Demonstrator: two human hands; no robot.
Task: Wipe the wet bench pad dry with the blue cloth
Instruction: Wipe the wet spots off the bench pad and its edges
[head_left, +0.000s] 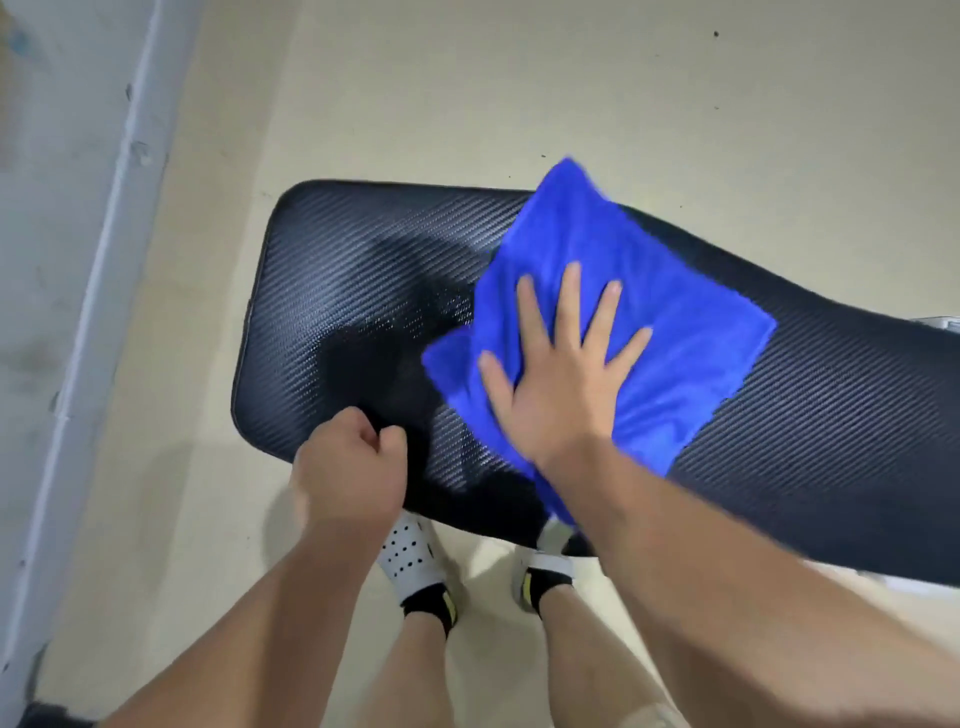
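Observation:
A black bench pad (343, 291) with a woven carbon-fibre pattern runs from centre left to the right edge. A darker wet patch (395, 332) lies on its left half. A blue cloth (670, 291) is spread over the pad's middle. My right hand (561, 379) presses flat on the cloth with fingers spread. My left hand (348, 462) is curled into a fist at the pad's near edge, left of the cloth, with nothing visible in it.
The beige floor (467, 93) surrounds the pad. A pale wall with a baseboard (104, 260) runs along the left. My two feet in socks and shoes (415, 561) stand just under the pad's near edge.

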